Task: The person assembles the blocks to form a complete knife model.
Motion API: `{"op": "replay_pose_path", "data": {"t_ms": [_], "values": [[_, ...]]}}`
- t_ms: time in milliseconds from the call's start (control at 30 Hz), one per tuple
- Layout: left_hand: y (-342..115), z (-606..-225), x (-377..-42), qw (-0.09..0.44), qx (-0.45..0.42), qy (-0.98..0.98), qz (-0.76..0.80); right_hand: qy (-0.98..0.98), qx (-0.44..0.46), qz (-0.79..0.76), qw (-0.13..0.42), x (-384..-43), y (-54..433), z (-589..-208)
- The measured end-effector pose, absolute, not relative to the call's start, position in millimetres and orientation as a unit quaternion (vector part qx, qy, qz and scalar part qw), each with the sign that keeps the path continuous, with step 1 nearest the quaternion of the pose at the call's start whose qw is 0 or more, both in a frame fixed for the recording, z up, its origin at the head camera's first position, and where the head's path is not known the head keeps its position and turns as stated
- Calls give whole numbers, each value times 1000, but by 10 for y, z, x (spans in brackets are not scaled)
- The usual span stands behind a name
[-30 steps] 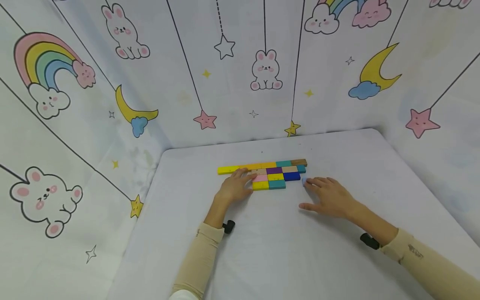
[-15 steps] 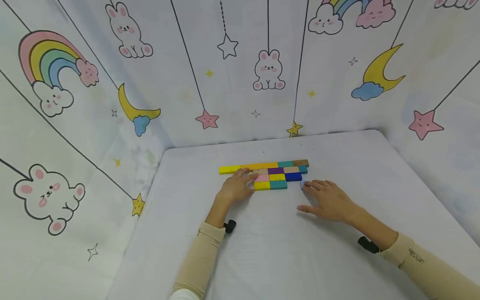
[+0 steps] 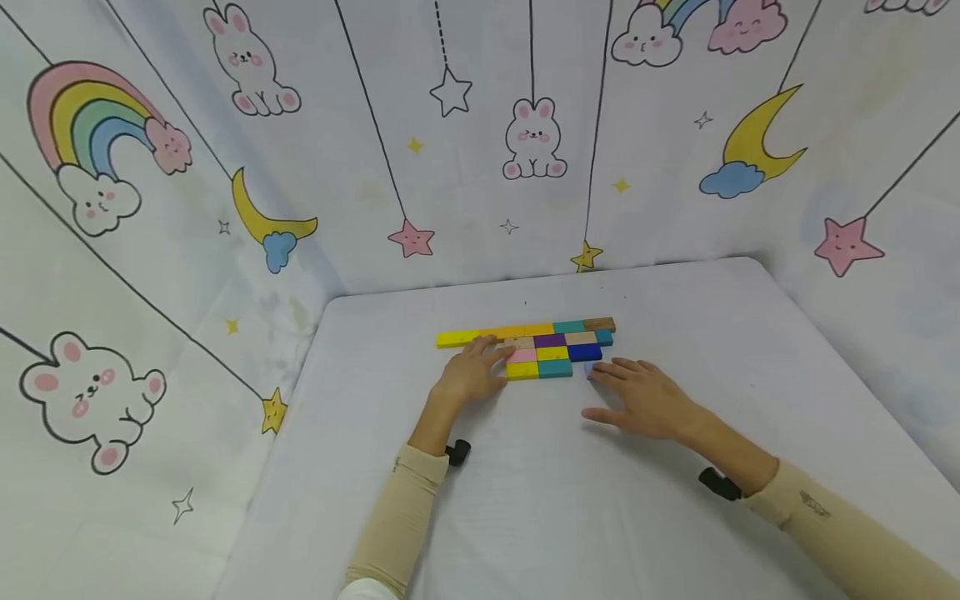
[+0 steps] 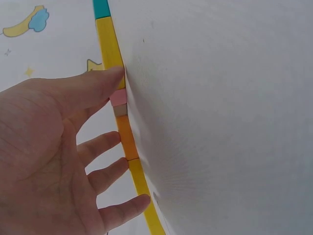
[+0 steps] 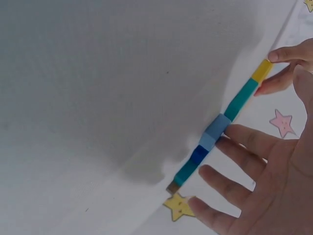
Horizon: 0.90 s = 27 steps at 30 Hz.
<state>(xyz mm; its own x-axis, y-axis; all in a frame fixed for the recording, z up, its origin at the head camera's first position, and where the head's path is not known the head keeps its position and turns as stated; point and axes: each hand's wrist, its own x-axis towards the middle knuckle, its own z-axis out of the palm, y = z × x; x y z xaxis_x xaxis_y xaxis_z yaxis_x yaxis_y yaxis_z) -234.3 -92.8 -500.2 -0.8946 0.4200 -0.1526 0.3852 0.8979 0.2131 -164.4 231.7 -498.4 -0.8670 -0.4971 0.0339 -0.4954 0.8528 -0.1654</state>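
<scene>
Flat coloured wooden blocks lie in several rows on the white table. My left hand (image 3: pixel 472 373) rests at their left side, thumb at the yellow block (image 3: pixel 522 371) of the front row and fingers spread by the pink block (image 3: pixel 522 356) and the rows behind. In the left wrist view its fingertips touch or nearly touch the block ends. My right hand (image 3: pixel 645 398) lies to the right, fingers extended, the foremost fingertips on a light blue block (image 5: pixel 215 129). That block is partly hidden by them in the head view. A small gap separates it from the teal block (image 3: pixel 555 368).
Behind stands the longest row, with a yellow block (image 3: pixel 456 339) at its left end and a brown block (image 3: pixel 599 324) at its right. A dark blue block (image 3: pixel 585 352) sits just behind the light blue one. A patterned cloth wall (image 3: pixel 465 200) rises behind the table.
My right hand has slid the light blue block leftward and slightly toward me, to near the front row's right end. My left hand has stayed in place.
</scene>
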Motion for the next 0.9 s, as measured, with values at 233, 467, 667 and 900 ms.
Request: {"op": "replay_pose_path", "data": {"t_ms": [233,467,667,900], "values": [[-947,-5010,-2347,102,205,969,97,962,-260,-82,10,-1685,2216,-4997],[-942,-5001,-2346,102,209,967,99,964,-252,-75,22,-1727,2146,-5028],[-931,-4992,-2349,102,208,969,90,964,-251,-81,23,-1726,2124,-5036],[-932,-5006,-2351,105,202,970,89,964,-250,-86,24,-1717,2099,-5038]]}}
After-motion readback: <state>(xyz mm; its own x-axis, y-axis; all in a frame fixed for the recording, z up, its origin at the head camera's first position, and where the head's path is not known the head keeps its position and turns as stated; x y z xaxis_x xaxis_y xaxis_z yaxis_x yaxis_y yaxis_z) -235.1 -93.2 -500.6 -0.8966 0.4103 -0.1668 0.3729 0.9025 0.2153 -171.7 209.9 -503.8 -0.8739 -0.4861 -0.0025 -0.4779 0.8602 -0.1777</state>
